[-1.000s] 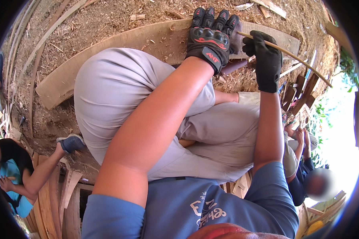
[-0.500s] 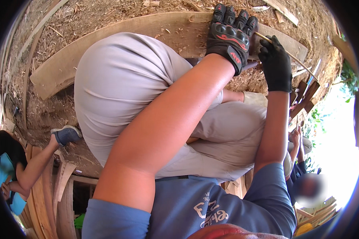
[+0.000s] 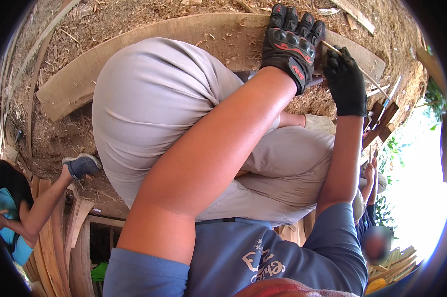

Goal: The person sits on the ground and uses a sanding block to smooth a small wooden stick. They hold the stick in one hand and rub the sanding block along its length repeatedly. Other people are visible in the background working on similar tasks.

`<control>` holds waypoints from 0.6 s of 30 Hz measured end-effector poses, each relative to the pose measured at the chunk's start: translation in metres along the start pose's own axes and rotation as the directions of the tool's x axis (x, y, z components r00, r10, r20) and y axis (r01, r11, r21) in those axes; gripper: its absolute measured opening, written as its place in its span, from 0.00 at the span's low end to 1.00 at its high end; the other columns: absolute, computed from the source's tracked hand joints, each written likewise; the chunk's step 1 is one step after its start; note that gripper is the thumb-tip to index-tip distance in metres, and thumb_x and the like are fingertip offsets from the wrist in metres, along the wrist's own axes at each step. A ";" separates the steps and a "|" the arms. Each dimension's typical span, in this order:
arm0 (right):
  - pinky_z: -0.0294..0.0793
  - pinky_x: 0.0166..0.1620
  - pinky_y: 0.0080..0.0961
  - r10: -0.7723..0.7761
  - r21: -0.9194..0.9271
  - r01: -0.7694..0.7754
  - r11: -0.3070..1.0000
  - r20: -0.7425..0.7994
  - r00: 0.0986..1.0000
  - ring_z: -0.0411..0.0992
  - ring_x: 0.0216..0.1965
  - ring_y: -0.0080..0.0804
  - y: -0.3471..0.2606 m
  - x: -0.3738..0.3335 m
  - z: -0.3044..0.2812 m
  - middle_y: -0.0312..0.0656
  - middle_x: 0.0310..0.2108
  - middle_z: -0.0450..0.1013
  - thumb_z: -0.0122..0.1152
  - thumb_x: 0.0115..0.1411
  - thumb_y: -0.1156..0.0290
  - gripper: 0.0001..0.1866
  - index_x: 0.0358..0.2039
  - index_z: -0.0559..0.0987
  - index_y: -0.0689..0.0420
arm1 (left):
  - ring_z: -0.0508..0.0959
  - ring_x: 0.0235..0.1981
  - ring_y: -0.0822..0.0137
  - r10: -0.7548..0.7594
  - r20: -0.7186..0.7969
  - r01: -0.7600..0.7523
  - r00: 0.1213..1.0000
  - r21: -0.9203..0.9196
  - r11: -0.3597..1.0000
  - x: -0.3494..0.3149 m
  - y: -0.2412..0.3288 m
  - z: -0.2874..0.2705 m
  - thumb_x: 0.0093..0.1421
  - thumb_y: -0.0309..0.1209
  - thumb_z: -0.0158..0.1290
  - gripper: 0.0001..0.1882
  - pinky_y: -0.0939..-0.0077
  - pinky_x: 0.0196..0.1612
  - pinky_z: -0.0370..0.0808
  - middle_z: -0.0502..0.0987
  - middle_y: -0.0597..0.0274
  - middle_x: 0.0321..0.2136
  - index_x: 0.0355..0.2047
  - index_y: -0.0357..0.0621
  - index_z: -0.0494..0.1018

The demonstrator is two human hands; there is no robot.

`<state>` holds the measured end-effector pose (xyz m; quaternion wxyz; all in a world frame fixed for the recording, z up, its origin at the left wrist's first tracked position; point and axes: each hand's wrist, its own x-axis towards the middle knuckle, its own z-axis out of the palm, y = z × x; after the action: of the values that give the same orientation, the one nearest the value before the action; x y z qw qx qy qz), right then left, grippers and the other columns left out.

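My left hand (image 3: 292, 47), in a black glove with red trim and hard knuckle guards, lies palm down over a curved wooden plank (image 3: 184, 38). Its fingers are stretched away from me, slightly apart; whatever is under the palm is hidden. Just to its right, my right hand (image 3: 346, 81), in a plain black glove, is closed around a thin wooden stick (image 3: 374, 83). One end of the stick reaches the side of my left hand; the other slants down to the right. A dark bar-like piece (image 3: 315, 80) shows partly beside my left wrist.
Wood shavings cover the ground (image 3: 70, 49). Dark wooden pieces (image 3: 379, 123) lie right of my right forearm. At the left are another person's shoe (image 3: 82, 166) and long boards (image 3: 52, 232). A second person (image 3: 369, 218) sits at the lower right.
Both my hands appear slightly farther right in the picture, with the stick still in my right hand. The left-hand person's hand has shifted a little.
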<state>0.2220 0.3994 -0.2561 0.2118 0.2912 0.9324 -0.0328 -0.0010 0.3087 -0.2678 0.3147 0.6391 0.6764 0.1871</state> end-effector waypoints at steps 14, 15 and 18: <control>0.79 0.39 0.25 0.555 0.936 -0.250 0.250 0.073 0.829 0.80 0.33 0.28 -0.052 0.024 -0.034 0.41 0.34 0.83 0.58 0.72 0.72 0.10 0.48 0.80 0.63 | 0.55 0.77 0.44 0.007 -0.003 -0.006 1.000 0.092 0.996 -0.005 0.002 -0.007 0.65 0.68 0.44 0.47 0.38 0.79 0.36 0.60 0.52 0.75 0.76 0.52 0.58; 0.79 0.38 0.25 0.570 0.946 -0.236 0.222 0.070 0.819 0.79 0.32 0.28 -0.052 0.019 -0.035 0.40 0.33 0.83 0.58 0.72 0.72 0.10 0.48 0.80 0.64 | 0.56 0.76 0.44 0.027 -0.019 -0.024 0.999 0.110 0.994 -0.002 0.002 0.000 0.65 0.68 0.44 0.48 0.38 0.79 0.35 0.60 0.52 0.75 0.76 0.52 0.59; 0.79 0.39 0.24 0.538 0.961 -0.203 0.185 0.074 0.840 0.79 0.33 0.26 -0.052 0.021 -0.037 0.40 0.35 0.83 0.58 0.71 0.73 0.09 0.47 0.80 0.63 | 0.56 0.76 0.43 0.017 0.003 -0.017 1.000 0.086 0.996 -0.001 0.002 -0.001 0.65 0.68 0.44 0.47 0.38 0.79 0.35 0.59 0.52 0.76 0.76 0.52 0.59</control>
<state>0.1636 0.3742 -0.2343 -0.1357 0.5779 0.6450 -0.4812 0.0000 0.3080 -0.2657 0.2860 0.6582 0.6779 0.1597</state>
